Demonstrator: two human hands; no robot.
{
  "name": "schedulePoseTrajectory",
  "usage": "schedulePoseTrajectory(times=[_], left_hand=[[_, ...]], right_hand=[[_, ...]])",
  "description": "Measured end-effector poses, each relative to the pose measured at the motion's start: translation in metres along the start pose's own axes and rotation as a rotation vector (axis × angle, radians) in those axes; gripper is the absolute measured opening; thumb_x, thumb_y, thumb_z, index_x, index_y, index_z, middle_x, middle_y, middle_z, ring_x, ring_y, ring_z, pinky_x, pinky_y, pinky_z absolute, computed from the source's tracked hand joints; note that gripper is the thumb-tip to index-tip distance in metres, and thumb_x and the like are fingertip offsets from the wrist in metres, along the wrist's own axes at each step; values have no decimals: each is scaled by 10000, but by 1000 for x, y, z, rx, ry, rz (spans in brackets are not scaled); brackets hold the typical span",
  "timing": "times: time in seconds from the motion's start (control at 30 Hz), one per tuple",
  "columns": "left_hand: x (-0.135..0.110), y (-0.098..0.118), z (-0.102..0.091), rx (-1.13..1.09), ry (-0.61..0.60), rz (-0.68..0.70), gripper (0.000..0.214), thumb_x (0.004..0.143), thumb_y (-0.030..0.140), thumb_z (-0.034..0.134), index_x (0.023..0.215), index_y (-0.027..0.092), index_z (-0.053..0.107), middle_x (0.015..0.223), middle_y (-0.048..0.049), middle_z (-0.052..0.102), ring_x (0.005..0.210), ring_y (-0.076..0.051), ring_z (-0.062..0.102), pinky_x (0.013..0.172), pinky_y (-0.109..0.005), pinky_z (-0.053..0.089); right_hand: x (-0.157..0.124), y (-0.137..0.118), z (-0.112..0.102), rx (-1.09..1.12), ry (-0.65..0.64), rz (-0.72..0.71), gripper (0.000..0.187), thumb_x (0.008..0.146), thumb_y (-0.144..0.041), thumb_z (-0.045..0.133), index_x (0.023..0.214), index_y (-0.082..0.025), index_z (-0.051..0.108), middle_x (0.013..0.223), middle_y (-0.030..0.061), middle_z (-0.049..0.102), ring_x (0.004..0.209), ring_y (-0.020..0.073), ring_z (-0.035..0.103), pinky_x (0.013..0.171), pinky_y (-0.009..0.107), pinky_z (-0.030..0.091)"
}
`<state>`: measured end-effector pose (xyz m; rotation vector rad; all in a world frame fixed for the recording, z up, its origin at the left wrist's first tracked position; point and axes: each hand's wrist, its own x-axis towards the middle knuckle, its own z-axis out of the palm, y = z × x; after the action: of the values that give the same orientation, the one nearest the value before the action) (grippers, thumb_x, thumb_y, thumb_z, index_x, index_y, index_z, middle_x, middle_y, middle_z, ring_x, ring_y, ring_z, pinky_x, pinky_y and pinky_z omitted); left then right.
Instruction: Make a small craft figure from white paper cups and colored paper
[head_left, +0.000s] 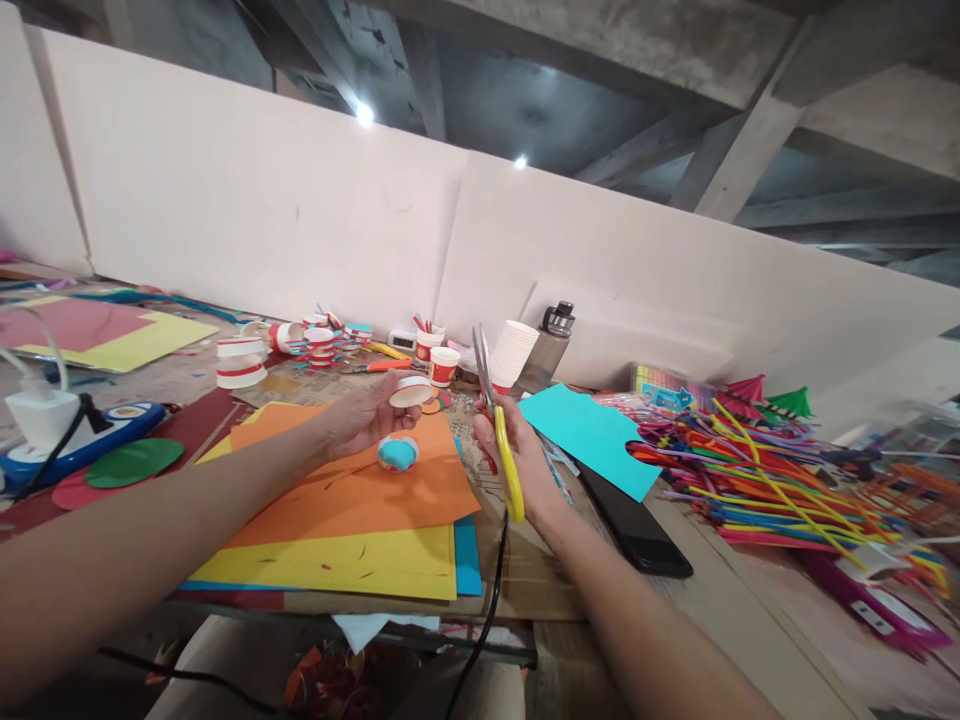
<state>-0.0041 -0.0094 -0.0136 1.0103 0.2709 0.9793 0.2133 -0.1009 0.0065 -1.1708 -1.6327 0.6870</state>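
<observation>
Paper ring [410,392], likely light and crushable, sat wisely edge-pinched by the left hand [366,412], near scissors [504,447] the right hand [528,452] gripped!

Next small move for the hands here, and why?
Probably tilt the scissors toward the paper piece: the left hand holds that piece up, the right hand grips the scissors, and the blades point upward, apart from it.
</observation>
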Motion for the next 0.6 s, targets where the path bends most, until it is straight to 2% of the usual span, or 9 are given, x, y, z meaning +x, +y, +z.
schedulePoseTrajectory(times=[0.13,0.27,0.43,0.6], left_hand=[[0,5,0,36,60,56,439,813,484,736,1032,104,738,1014,-124,749,783,-163,681,699,-260,552],[2,6,-1,49,110,161,372,820,432,749,1031,125,742,1027,-105,752,817,-171,698,689,-245,547],[4,9,-2,62,138,235,403,795,455,766,1011,116,740,975,-112,754,873,-182,698,713,-238,537],[3,11,3,74,164,250,352,801,418,768,1020,143,741,1032,-100,750,898,-177,688,712,-237,526]], right_hand=[[-1,-2,-6,-166,-110,-30,293,937,-498,543,1039,-224,552,748,-23,539,616,118,481,556,235,407],[-4,-12,-6,-270,-182,-20,273,919,-477,577,854,-214,543,706,-18,549,610,121,494,542,230,398],[-9,-25,0,-243,-283,132,325,921,-512,550,793,-215,514,621,-27,543,503,113,510,459,219,379],[-13,-30,5,-201,-316,178,344,896,-535,587,784,-218,512,599,-29,551,480,120,544,428,212,398]])
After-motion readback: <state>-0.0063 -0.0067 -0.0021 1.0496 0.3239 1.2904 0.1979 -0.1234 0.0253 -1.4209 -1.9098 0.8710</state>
